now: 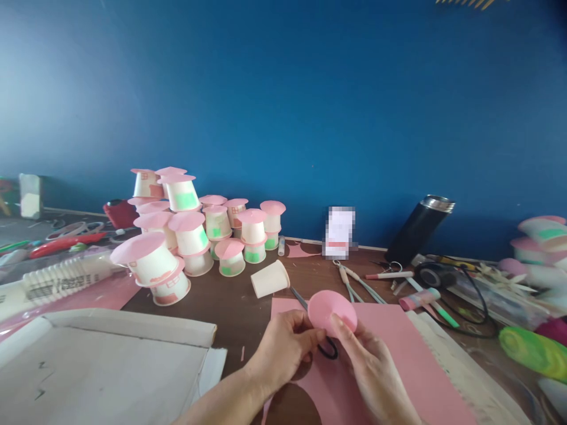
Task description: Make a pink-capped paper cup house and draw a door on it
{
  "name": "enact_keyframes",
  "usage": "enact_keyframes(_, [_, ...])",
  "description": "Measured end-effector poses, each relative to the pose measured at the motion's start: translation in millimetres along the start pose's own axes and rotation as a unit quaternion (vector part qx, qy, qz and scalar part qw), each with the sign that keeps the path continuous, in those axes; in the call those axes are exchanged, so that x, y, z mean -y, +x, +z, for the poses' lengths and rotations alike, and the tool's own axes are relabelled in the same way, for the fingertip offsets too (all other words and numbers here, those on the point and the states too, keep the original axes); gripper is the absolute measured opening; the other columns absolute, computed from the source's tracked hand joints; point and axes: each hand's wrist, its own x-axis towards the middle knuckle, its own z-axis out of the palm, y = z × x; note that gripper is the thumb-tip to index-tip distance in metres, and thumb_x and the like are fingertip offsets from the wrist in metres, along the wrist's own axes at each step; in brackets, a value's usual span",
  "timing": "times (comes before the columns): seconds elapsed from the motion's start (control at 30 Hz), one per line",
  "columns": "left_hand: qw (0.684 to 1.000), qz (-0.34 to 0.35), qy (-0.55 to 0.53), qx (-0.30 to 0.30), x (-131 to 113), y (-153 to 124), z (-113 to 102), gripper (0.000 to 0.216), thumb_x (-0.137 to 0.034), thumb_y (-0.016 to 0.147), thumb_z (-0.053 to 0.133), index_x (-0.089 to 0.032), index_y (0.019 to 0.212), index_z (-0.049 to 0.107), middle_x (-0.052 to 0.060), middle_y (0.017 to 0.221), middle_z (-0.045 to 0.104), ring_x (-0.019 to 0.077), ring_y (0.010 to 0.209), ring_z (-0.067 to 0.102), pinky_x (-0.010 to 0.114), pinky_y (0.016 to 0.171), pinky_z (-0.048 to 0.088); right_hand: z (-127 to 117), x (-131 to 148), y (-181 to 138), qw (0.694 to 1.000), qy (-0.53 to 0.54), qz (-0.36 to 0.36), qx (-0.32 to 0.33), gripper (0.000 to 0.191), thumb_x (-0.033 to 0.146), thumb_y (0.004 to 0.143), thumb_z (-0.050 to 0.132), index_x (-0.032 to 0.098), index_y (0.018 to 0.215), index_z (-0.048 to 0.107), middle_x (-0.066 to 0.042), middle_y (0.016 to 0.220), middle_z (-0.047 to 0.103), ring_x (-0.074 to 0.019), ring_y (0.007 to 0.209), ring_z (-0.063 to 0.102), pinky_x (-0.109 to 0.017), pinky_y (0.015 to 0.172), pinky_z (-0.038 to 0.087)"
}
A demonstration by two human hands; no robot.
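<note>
Both my hands hold a pink paper cone (pixel 331 310) low in the middle of the view. My left hand (pixel 286 348) pinches its left edge with closed fingers. My right hand (pixel 370 366) grips its lower right edge, thumb on the paper. Beneath them lies a pink paper sheet (pixel 398 354), and black-handled scissors (pixel 325 348) rest on it under the hands, blade pointing up left. A plain white paper cup (pixel 270 278) lies on its side just beyond the cone.
A heap of white cups with pink cone roofs (pixel 190 236) stands at left centre. An open cardboard box (pixel 110 360) fills the lower left. A black flask (pixel 419 230), pens, tweezers, cable and green tape (pixel 534 351) lie to the right. A blue wall is behind.
</note>
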Motion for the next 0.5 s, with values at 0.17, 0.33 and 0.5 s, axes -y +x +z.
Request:
enact_keyframes(0.17, [0.998,0.024,0.050,-0.036,-1.7,3.8,-3.6,0.045,-0.055,0.058,0.078,-0.016,0.062,0.057,-0.004,0.046,0.052,0.0072,0.038,0.041,0.022,0.040,0.027,-1.8,-1.8,0.2,1.000,-0.001,-0.023,0.013,0.038,0.056,0.083,0.060,0.019,0.072,0.062,0.002,0.067,0.056,-0.0181,0.071,0.051,-0.024,0.062,0.042])
enact_keyframes(0.33, [0.998,0.006,0.058,-0.020,-3.5,1.2,-0.4,0.046,-0.057,0.058,0.078,-0.016,0.059,0.057,-0.005,0.044,0.048,0.0066,0.036,0.037,0.022,0.039,0.023,-1.1,-5.4,3.1,1.000,-0.005,-0.004,0.010,0.040,0.056,0.081,0.063,0.018,0.071,0.064,0.001,0.066,0.058,-0.0170,0.067,0.052,-0.023,0.060,0.042])
enact_keyframes(0.5, [0.999,-0.002,0.033,-0.004,-4.5,-1.3,1.0,0.046,-0.057,0.058,0.079,-0.017,0.067,0.058,-0.006,0.047,0.048,0.0065,0.035,0.035,0.022,0.037,0.021,0.3,-0.5,3.2,1.000,-0.028,0.005,-0.011,0.044,0.060,0.076,0.065,0.017,0.069,0.063,0.001,0.065,0.059,-0.0174,0.066,0.054,-0.024,0.060,0.044])
